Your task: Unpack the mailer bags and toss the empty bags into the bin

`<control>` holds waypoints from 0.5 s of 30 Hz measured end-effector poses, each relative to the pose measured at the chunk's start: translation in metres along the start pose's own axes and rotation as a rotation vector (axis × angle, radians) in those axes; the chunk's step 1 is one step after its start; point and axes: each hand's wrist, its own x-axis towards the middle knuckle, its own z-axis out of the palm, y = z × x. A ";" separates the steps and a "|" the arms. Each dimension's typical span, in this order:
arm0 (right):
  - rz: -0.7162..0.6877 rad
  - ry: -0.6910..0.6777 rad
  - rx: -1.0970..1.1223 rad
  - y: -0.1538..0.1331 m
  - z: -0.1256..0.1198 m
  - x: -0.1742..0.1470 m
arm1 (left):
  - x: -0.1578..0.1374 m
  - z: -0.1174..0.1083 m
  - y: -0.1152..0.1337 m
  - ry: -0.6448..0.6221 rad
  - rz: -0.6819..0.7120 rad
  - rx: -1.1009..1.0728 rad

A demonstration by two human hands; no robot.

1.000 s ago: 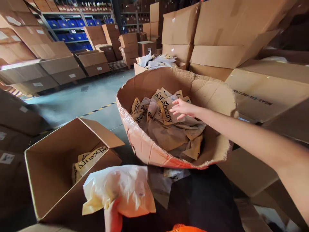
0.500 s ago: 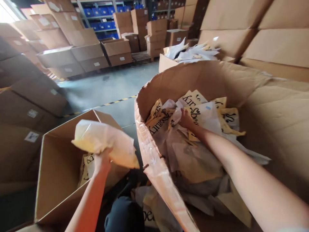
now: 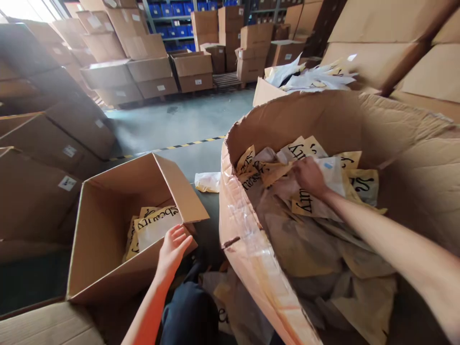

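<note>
My left hand (image 3: 175, 244) is open, fingers apart, above the near right edge of a small open carton (image 3: 89, 230). Inside that carton lie several white-and-yellow plastic bags (image 3: 158, 225) with black lettering. Beyond the carton's raised flap, a whitish filled bag (image 3: 207, 182) appears against the floor; whether it rests there or is in the air I cannot tell. My right hand (image 3: 311, 176) is closed on a crumpled plastic bag (image 3: 282, 173) on the heap inside a large cardboard bin (image 3: 247, 230). The fingertips are partly hidden.
Another carton piled with white bags (image 3: 309, 79) stands behind the bin. Stacked cartons (image 3: 373, 62) rise at the right, and more cartons (image 3: 43, 167) stand at the left. Black-and-yellow tape (image 3: 187, 144) crosses the floor (image 3: 151, 122). My knee (image 3: 190, 311) is between the two containers.
My left hand has let go of the filled bag, which is now farther off beyond the carton. My right hand has drawn a bag slightly toward the right. The view has shifted left.
</note>
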 end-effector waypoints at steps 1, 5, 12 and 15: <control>0.025 0.082 -0.018 -0.002 -0.030 -0.003 | -0.012 -0.006 0.011 -0.017 0.111 0.019; 0.009 0.425 -0.082 -0.034 -0.175 -0.021 | -0.061 0.001 0.081 -0.172 0.636 0.135; -0.090 0.607 0.041 -0.131 -0.371 -0.079 | -0.144 0.060 0.166 -0.410 0.966 0.088; -0.207 0.600 0.054 -0.157 -0.409 -0.105 | -0.166 0.068 0.187 -0.429 0.853 -0.059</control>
